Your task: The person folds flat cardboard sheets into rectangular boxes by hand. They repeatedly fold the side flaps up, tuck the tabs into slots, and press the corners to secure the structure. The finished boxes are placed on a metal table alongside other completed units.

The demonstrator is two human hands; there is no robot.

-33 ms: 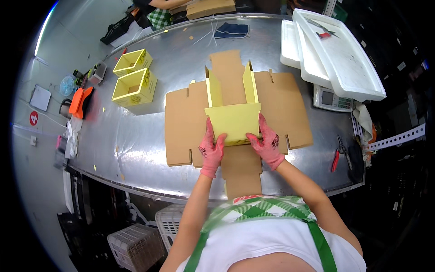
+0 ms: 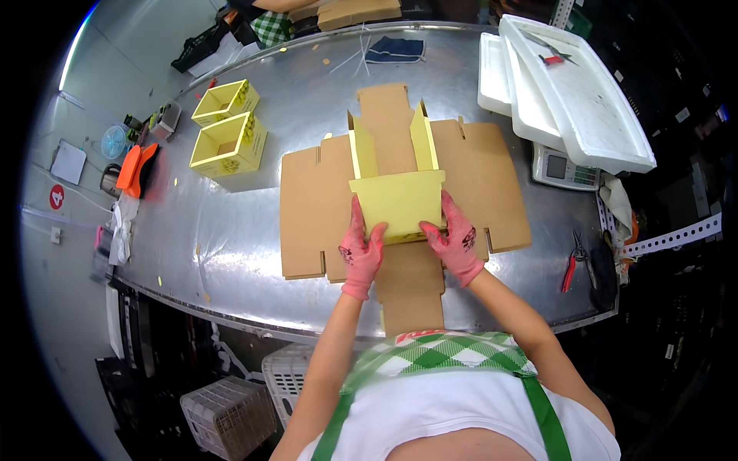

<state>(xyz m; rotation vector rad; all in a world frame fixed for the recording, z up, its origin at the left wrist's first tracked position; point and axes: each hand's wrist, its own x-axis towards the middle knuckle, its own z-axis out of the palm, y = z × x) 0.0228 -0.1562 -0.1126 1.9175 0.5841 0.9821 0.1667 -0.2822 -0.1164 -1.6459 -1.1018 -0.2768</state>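
A partly folded yellow cardboard box (image 2: 400, 203) stands in front of me, its near panel raised and its two side walls upright. Its far end lies open, showing brown board inside. My left hand (image 2: 361, 252), in a pink glove, grips the near panel's left edge, thumb on the front. The panel's right edge is held the same way by my right hand (image 2: 457, 244), also pink-gloved. Some fingertips are hidden behind the board. Beneath the box, flat brown cardboard blanks (image 2: 484, 177) spread left, right and toward me on the metal table (image 2: 231, 253).
Two finished yellow boxes (image 2: 229, 146) stand at the left. Stacked white foam trays (image 2: 584, 92) rest over a scale (image 2: 565, 167) at the right, near red-handled pruning shears (image 2: 571, 265). A blue cloth (image 2: 395, 51) lies at the far side, where another person's arm (image 2: 283, 4) shows.
The near panel's top edge sits slightly higher and farther from me. Both hands keep their hold on its edges.
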